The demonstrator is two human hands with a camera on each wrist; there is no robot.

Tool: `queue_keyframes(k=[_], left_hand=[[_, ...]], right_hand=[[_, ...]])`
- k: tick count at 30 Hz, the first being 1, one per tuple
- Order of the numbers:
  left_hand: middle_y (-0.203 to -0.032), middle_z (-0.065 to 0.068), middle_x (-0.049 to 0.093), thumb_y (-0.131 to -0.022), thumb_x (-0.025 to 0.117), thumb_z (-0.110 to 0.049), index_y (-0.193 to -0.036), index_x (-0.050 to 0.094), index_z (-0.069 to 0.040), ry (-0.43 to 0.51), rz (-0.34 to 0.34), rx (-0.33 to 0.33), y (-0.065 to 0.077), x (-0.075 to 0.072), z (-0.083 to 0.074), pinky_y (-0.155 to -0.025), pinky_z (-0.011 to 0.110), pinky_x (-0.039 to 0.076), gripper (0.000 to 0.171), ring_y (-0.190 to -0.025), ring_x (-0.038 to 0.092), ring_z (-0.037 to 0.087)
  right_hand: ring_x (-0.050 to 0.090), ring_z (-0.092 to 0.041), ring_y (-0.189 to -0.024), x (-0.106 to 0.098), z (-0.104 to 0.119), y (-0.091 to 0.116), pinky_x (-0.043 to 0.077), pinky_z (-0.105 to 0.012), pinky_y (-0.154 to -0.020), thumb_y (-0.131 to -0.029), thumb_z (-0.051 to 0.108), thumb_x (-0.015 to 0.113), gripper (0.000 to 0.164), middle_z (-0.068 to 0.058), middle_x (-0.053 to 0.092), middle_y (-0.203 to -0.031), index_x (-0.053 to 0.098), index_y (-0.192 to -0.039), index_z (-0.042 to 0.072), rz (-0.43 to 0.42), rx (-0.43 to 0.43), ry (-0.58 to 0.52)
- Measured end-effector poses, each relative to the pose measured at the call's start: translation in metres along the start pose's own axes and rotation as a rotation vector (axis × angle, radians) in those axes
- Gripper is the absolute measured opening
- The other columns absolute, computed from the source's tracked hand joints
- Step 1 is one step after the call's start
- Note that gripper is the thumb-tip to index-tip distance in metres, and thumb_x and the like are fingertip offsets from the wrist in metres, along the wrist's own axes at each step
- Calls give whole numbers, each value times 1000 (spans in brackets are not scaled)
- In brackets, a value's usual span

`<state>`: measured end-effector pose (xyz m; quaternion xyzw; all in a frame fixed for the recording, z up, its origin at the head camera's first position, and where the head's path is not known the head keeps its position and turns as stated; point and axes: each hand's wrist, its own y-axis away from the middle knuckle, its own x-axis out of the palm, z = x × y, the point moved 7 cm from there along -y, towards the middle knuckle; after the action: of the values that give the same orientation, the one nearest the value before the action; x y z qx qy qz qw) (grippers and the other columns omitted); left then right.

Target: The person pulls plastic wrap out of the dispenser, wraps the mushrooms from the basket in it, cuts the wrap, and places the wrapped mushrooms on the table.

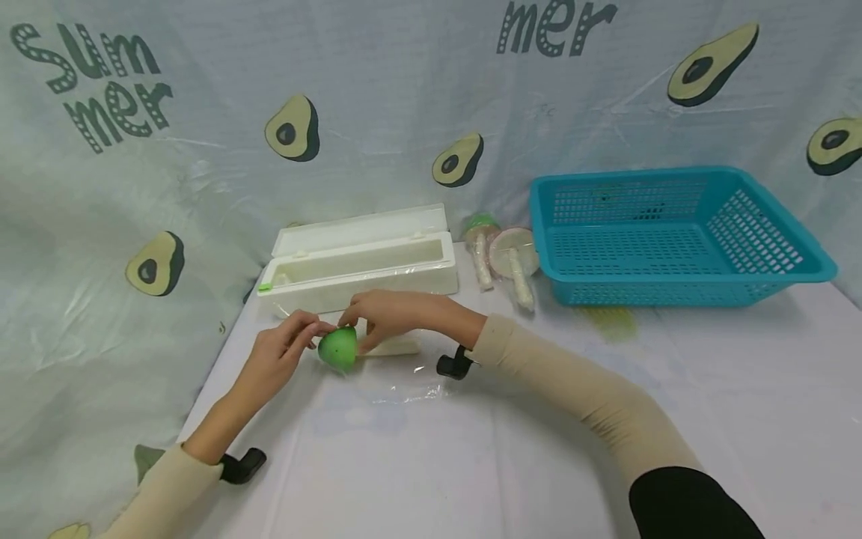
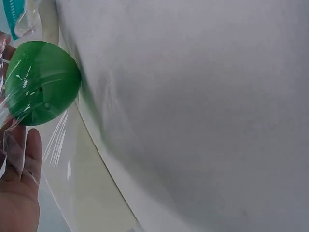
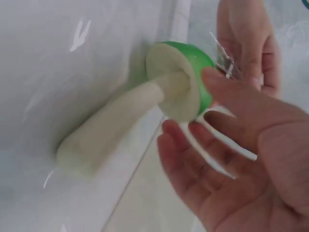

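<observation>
A mushroom with a green domed cap [image 1: 338, 349] and a pale stem [image 3: 111, 123] lies low over the white table, its stem pointing right in the head view. Clear plastic film [image 2: 58, 137] stretches over the cap in the left wrist view. My left hand [image 1: 277, 352] pinches the gathered film beside the cap. On the other side, my right hand [image 1: 387, 318] holds the cap by its edge, the thumb [image 3: 227, 89] on the green surface and the fingers curved beneath it. The right hand partly hides the stem in the head view.
Behind the hands stands a long white box [image 1: 357, 288] with its lid raised. Two more wrapped mushrooms, one with a green cap [image 1: 481, 221] and one with a pale, pink-edged cap [image 1: 505, 243], lie beside a blue basket [image 1: 673, 293]. A printed curtain [image 1: 377, 90] closes off the back.
</observation>
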<state>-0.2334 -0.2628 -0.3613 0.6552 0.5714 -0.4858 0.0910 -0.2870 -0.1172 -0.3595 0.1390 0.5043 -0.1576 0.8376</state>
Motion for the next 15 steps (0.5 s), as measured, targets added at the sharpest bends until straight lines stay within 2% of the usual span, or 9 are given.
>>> queue_keyframes(k=[2, 4, 7, 10, 12, 15], left_hand=[[-102, 3, 77, -105, 54, -5, -104, 65, -8, -25, -5, -16, -2, 2, 2, -73, 14, 49, 11, -83, 68, 19], [-100, 2, 77, -106, 53, -9, -103, 65, -8, -38, -12, -44, -4, 4, 3, -74, 15, 49, 12, -84, 68, 20], [-96, 2, 77, -107, 54, -15, -102, 66, -9, -50, -17, -105, -8, 7, 5, -74, 19, 50, 14, -87, 69, 21], [-93, 3, 76, -104, 60, -17, -102, 68, -8, -61, 10, -152, -15, 12, 6, -75, 24, 52, 12, -89, 71, 23], [-91, 5, 75, -100, 66, -15, -101, 68, -7, -62, 34, -151, -21, 16, 5, -76, 26, 55, 8, -89, 72, 24], [-91, 6, 74, -95, 72, -8, -101, 66, -5, -72, 80, -111, -30, 22, 2, -75, 26, 56, 9, -84, 71, 22]], right_hand=[[68, -19, -103, -1, 1, 16, 51, -21, -89, -95, 19, 74, 46, -12, 61, -130, 61, -136, 3, 12, -26, -34], [68, -18, -100, 2, 1, 38, 52, -22, -89, -95, 20, 74, 41, -11, 63, -126, 62, -131, 3, 41, -15, -34], [62, -14, -96, 18, -3, 72, 51, -27, -87, -92, 26, 78, 37, -4, 64, -117, 63, -122, 10, 143, 58, 75], [57, -13, -98, 37, -11, 102, 51, -28, -86, -87, 31, 83, 36, 2, 59, -112, 64, -114, 15, 234, 153, 214], [56, -13, -101, 44, -16, 114, 51, -28, -87, -86, 29, 84, 29, 4, 57, -111, 66, -105, 17, 228, 183, 270], [56, -16, -102, 47, -17, 123, 51, -26, -86, -85, 23, 84, 19, 3, 57, -111, 68, -91, 16, 168, 142, 289]])
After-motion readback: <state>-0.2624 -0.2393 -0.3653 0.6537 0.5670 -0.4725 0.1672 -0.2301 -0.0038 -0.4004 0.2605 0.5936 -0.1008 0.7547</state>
